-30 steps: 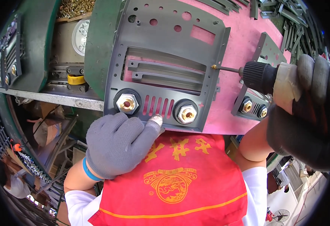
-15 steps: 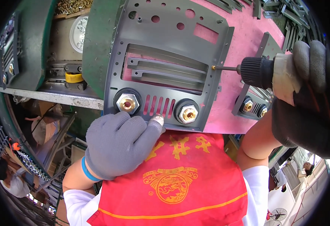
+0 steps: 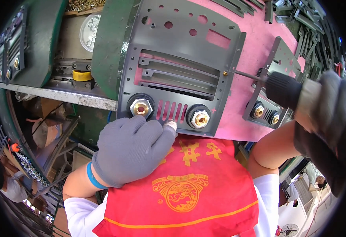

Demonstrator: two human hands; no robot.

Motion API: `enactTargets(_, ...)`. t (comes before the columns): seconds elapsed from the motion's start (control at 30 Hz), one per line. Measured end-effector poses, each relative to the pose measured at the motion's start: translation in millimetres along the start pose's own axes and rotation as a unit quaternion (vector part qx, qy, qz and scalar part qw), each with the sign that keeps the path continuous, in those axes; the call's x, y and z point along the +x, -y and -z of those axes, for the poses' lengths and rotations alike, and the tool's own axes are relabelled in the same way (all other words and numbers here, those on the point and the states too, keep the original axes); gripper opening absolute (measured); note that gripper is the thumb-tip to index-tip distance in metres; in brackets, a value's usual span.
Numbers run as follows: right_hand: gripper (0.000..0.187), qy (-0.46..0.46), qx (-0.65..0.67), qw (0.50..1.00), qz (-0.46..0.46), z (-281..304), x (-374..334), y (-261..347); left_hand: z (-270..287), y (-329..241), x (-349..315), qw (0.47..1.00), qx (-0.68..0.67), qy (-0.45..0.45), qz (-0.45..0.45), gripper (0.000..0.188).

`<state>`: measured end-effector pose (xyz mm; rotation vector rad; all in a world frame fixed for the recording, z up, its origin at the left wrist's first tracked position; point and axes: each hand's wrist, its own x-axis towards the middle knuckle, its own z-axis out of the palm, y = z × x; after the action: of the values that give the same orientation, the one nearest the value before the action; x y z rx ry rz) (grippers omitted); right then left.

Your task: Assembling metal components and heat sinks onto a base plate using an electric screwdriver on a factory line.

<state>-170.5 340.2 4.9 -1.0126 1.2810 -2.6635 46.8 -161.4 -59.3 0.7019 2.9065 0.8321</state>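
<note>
A grey metal panel [image 3: 177, 37] with round holes and a large window lies before me. Two slotted metal strips [image 3: 181, 74] sit across the window. Near the panel's lower edge are two brass sockets [image 3: 141, 107] with hex nuts and black rings. My left hand [image 3: 131, 152], in a grey glove, grips that lower edge, its thumb on top between the sockets. My gloved right hand [image 3: 325, 106] is wrapped round a black electric screwdriver [image 3: 281, 91], blurred by motion. The screwdriver's bit points at a brass screw [image 3: 225, 73] in the panel's right side, a short gap away.
Under the panel is a pink work surface [image 3: 256, 47]. A second grey panel [image 3: 277, 67] with brass sockets stands at the right. Loose metal strips [image 3: 307, 23] pile up at the far right. Left are a metal rail [image 3: 82, 103], a yellow ring [image 3: 82, 75] and a white dish [image 3: 89, 33].
The screwdriver's bit has come off the brass screw and moved right with my right hand. The panel and my left hand have shifted slightly to the right.
</note>
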Motion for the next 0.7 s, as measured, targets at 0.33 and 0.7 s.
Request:
enactTargets(0.33, 0.021, 0.043, 0.01, 0.997, 0.058, -119, -9, -62, 3, -10, 55, 0.687, -0.645, 0.018, 0.333, 0.032)
enactTargets(0.7, 0.024, 0.08, 0.004, 0.991, 0.109, -205, 16, -119, -20, -1, 83, 0.549, -0.772, 0.066, 0.315, 0.043)
